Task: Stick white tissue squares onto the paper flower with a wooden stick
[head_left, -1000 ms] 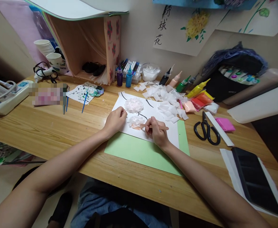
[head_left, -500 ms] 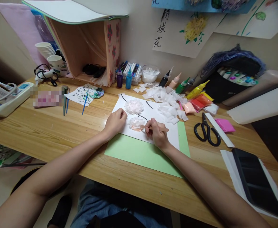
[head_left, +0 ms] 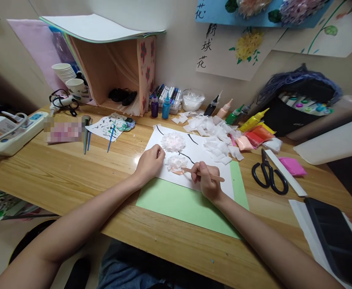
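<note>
A: Your right hand [head_left: 207,182] is pinched shut round a thin wooden stick [head_left: 204,173], tip pressed at the lower tissue flower [head_left: 176,162] on the white sheet [head_left: 190,176]. Left hand [head_left: 150,161] is curled, knuckles down on the sheet's left edge, fingers closed on nothing that shows.

B: And the work itself?

A: Mid-tabletop [head_left: 58,168], white sheet lying over a green sheet [head_left: 182,204]. A 2nd, fuller flower [head_left: 172,141] sits just above the first, w/ black stem lines beside both.

B: What could go wrong for you here?

A: Likely three things. Push the stick too hard and the tissue may tear or lift off the pink patch under it. Ease the left hand off and the sheet may slide on the green one, so the tip lands off-mark. Your right forearm also lies near the loose tissue squares [head_left: 214,136], so a wide sweep could scatter them toward the scissors [head_left: 269,176].
</note>
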Demonstrator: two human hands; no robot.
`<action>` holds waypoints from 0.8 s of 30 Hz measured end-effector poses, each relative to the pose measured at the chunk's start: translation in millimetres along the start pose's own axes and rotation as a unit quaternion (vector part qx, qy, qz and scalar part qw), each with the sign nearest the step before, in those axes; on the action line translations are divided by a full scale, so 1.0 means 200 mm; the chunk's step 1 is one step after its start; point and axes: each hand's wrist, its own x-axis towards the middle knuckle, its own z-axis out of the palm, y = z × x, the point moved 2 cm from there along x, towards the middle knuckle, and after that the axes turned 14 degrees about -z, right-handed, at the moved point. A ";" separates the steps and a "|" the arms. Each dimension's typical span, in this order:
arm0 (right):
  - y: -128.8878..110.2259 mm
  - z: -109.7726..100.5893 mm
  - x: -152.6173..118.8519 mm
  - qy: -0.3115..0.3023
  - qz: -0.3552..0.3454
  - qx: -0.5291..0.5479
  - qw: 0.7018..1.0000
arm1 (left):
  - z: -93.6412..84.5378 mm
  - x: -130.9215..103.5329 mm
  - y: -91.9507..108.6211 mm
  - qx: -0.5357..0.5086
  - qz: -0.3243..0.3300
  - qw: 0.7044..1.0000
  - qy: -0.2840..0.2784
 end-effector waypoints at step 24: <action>0.01 0.01 0.06 0.052 0.083 0.092 0.991 | 0.00 0.01 -0.01 0.006 0.003 1.000 -0.014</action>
